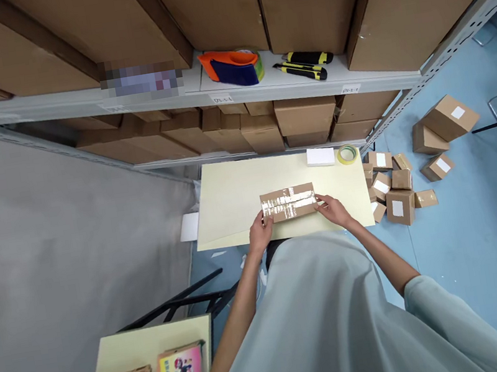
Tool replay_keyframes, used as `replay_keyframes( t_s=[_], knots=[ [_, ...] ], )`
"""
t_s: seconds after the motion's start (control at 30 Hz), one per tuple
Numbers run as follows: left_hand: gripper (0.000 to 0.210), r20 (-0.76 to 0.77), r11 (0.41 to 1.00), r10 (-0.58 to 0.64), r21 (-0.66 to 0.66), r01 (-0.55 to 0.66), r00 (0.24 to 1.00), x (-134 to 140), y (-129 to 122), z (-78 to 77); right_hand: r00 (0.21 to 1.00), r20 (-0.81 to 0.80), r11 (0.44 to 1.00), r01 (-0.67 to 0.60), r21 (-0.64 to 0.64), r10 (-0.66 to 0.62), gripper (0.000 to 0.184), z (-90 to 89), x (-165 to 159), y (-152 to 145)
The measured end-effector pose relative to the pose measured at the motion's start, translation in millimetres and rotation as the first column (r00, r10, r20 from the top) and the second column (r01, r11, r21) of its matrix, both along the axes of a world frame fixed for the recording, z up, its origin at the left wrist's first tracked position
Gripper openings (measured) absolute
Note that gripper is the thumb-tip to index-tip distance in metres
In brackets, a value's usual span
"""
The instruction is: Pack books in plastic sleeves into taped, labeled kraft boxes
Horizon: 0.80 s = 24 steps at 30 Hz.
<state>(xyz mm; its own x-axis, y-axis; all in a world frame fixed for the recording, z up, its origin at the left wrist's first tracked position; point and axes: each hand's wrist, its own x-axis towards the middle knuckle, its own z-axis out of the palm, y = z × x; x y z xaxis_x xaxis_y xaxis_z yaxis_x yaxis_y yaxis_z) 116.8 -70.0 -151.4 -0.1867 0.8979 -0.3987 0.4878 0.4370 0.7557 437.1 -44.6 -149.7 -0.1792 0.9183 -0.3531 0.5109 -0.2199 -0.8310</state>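
A small cardboard box (281, 211) with shiny clear tape across its top lies at the front of the pale yellow table (231, 195). My left hand (261, 232) grips its left end, with the fingers at the lower left corner. At the opposite end, my right hand (331, 209) has its thumb and fingers closed on the right edge. Farther back on the same table are a white box (320, 157) and a roll of tape (347, 154).
Above the table's far side runs a metal shelf (252, 90) with an orange-and-blue tape dispenser (234, 67), utility knives (303, 69) and large cartons (411, 19). Several small parcels (401, 206) lie on the floor at right. A side table (159, 335) at lower left bears booklets (179, 368).
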Motion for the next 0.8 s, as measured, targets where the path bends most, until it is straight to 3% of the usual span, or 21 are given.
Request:
replay_keyframes(
  t_s=[0.13, 0.23, 0.33, 0.47, 0.53, 0.67, 0.8],
  knots=[
    [0.084, 0.115, 1.0, 0.012, -0.011, -0.011, 0.993, -0.8, -10.4, -15.6, 0.996, -0.067, 0.992, 0.059, -0.116, -0.067, 0.082, -6.5, -0.4, -11.9],
    [0.096, 0.171, 0.999, 0.009, -0.034, -0.004, 0.985, -3.0, -16.8, -21.3, 0.989, -0.147, 0.992, 0.0, -0.123, -0.018, 0.079, -6.1, -2.8, -18.2],
    [0.09, 0.164, 0.999, 0.037, -0.002, -0.037, 0.986, -5.1, -14.6, -21.5, 0.991, -0.132, 0.998, 0.008, -0.055, -0.015, 0.062, 2.9, -2.1, -16.2],
    [0.071, 0.138, 0.987, 0.107, 0.106, -0.122, 0.985, -6.5, 4.1, -18.3, 0.989, 0.06, 0.989, 0.134, 0.065, -0.138, 0.041, 19.4, 3.6, 1.2],
    [0.057, 0.098, 0.985, 0.102, 0.132, -0.115, 0.99, -4.3, 17.1, -19.3, 0.979, 0.154, 0.989, 0.121, 0.082, -0.132, 0.039, 22.6, 4.6, 13.0],
    [0.042, -0.009, 0.995, 0.085, 0.055, -0.085, 0.996, 5.7, 38.4, -28.9, 0.965, 0.256, 0.998, 0.068, -0.019, -0.06, 0.044, 13.3, 0.5, 32.0],
    [0.046, 0.029, 0.998, 0.057, 0.024, -0.058, 0.998, 11.2, 40.2, -41.0, 0.973, 0.224, 0.993, 0.081, -0.08, -0.062, 0.032, -2.9, -0.7, 37.2]
  ],
)
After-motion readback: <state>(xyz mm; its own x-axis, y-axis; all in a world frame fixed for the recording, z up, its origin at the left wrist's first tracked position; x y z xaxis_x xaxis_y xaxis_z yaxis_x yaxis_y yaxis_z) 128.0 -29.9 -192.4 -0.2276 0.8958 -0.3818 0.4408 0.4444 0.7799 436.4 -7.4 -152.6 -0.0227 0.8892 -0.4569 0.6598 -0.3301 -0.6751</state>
